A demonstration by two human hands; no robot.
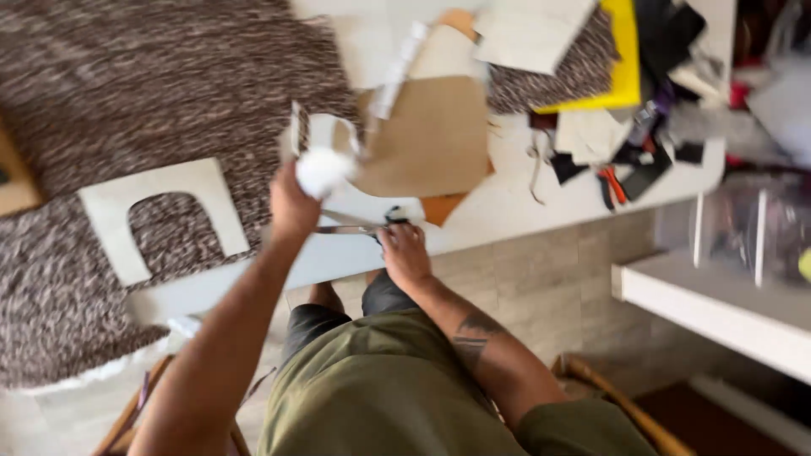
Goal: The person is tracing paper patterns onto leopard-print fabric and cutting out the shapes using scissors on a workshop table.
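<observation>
While the left hand [293,203] is pinching a small white fluffy piece [323,171] up above the counter [507,207] edge, the right hand [404,251] is gripping the black handles of a pair of scissors [355,226], blades pointing toward nine o'clock, just under the tuft. That piece is looking light, soft and limp, likely to sag or slip, so holding it near its base is probably steadiest. At ten o'clock a brown-and-white speckled fabric [152,84] is lying under a pale card template [160,211]; at one o'clock a tan paper pattern [427,135] is resting.
</observation>
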